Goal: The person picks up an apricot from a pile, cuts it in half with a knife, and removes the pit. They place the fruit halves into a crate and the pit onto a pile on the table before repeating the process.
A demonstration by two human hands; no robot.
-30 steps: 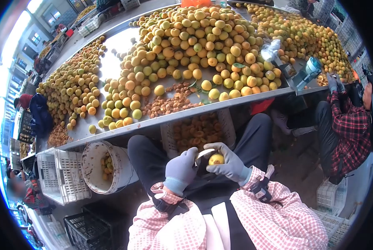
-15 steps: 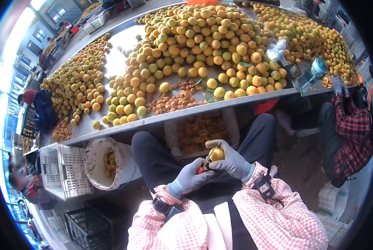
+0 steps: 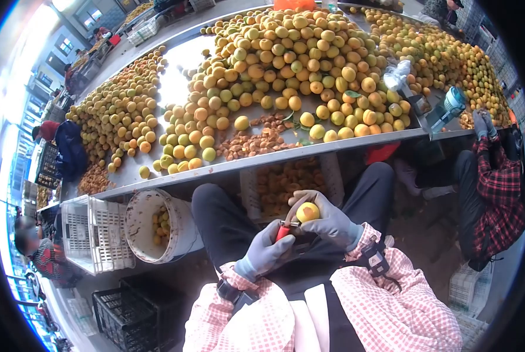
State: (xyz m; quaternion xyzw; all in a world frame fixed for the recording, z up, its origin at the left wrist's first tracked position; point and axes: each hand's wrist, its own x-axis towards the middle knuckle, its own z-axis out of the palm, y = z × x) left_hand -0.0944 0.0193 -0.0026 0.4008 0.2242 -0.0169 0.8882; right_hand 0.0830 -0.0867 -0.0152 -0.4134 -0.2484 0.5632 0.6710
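My left hand (image 3: pixel 263 252), in a grey glove, is closed around the red handle of a small knife (image 3: pixel 282 232). The blade end lies against or close beside a yellow apricot (image 3: pixel 307 212); the contact itself is partly hidden. That apricot is gripped in the gloved fingers of my right hand (image 3: pixel 334 226), its thumb side toward the knife. Both hands are together above my lap. Beyond them, under the table edge, sits a pale crate (image 3: pixel 250 196) with split apricot pieces (image 3: pixel 286 183) in it.
A metal table (image 3: pixel 233 167) carries heaped apricots (image 3: pixel 292 53) and a pile of apricot stones (image 3: pixel 256 144). To my left stand a white bucket (image 3: pixel 183 232) with fruit, a white crate (image 3: pixel 101 240) and a black crate (image 3: pixel 122 320). A person in a plaid sleeve (image 3: pixel 497 188) sits at right.
My left hand has tilted, so more of the red handle shows. The apricot has turned in my right hand and is less covered. The whole view has shifted slightly.
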